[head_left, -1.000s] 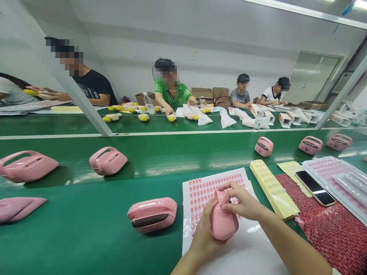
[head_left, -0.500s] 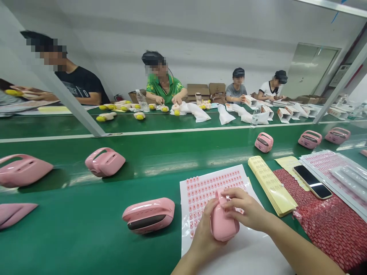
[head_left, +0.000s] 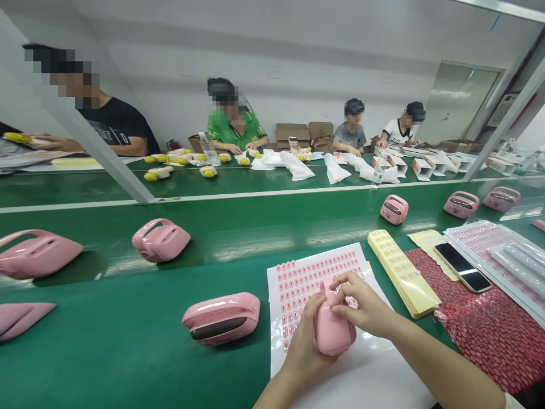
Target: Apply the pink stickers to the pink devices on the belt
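Pink and glossy, the handled device [head_left: 334,335] rests in the left hand [head_left: 307,332], fingers wrapped around its side. The right hand [head_left: 364,304] bends its fingertips against the handle end; whether they pinch anything, I can't tell. Under both hands lies a sticker sheet [head_left: 304,281]; left of them, another pink device [head_left: 221,319]; right, yellow label strips [head_left: 404,275].

Over the sticker sheet [head_left: 304,275], your left hand [head_left: 304,338] holds a pink case [head_left: 334,332] and your right hand [head_left: 366,304] touches it.
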`<state>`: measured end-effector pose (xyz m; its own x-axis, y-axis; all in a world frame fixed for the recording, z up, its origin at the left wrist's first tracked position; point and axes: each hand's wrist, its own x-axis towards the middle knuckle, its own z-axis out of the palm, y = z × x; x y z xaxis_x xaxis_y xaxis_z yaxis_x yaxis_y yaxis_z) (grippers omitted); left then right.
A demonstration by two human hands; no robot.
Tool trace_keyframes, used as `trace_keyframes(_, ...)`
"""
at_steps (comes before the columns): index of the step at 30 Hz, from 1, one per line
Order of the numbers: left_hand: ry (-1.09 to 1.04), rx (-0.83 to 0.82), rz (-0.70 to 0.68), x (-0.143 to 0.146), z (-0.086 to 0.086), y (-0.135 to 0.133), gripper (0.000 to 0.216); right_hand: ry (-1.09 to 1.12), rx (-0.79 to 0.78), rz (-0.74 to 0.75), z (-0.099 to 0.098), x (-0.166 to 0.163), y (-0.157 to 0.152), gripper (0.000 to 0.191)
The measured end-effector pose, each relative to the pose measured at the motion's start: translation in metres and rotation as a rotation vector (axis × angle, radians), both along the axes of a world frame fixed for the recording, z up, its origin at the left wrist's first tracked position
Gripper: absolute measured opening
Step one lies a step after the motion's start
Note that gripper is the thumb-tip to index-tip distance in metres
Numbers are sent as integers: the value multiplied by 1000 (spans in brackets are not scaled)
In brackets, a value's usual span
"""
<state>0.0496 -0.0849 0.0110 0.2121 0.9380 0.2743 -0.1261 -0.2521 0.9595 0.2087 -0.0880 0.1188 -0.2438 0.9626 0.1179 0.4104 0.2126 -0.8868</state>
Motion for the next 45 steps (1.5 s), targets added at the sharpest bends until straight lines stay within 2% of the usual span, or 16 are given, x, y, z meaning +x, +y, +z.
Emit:
trace_keyframes(3, 57, 67, 15, 1, 3, -1, 84, -29, 14, 19, 0, 1, -1, 8)
trace_keyframes(7, 356, 229, 21, 1, 10, -4, 85, -84, 34, 43, 0, 2, -1, 9)
trace_keyframes(9, 437, 277, 11, 0, 13, -5, 84, -122, 70, 57, 1, 3, -2, 9)
trace_keyframes(13, 453, 322, -4, 0, 17, -6, 85, -212, 189, 123, 0, 6, -6, 13)
trace_keyframes(18, 427, 279, 12, 0, 18, -6, 85, -294, 348, 172, -7, 12, -16, 29)
trace_keyframes(24, 409, 269, 2, -2, 15, -5, 86, -347, 418, 206, -17, 13, -19, 45)
trace_keyframes(30, 385, 296, 10, -1, 18, -4, 84, -366, 274, 290, -15, 15, -9, 44)
trace_keyframes(33, 394, 306, 5, -1, 14, -5, 87, -354, 190, 317, -16, 15, -3, 44)
trace_keyframes(39, 423, 315, -5, -8, 6, -7, 87, 5, -54, 264, -21, 5, 6, 75)
trace_keyframes(41, 433, 338, -22, -10, 8, -6, 85, 93, -105, 200, -21, -1, 10, 69)
trace_keyframes(43, 395, 356, -41, -9, 10, -6, 83, 135, -128, 139, -21, -5, 17, 55)
trace_keyframes(45, 323, 287, -31, -7, 12, -7, 80, 156, -151, 126, -24, -3, 26, 40)
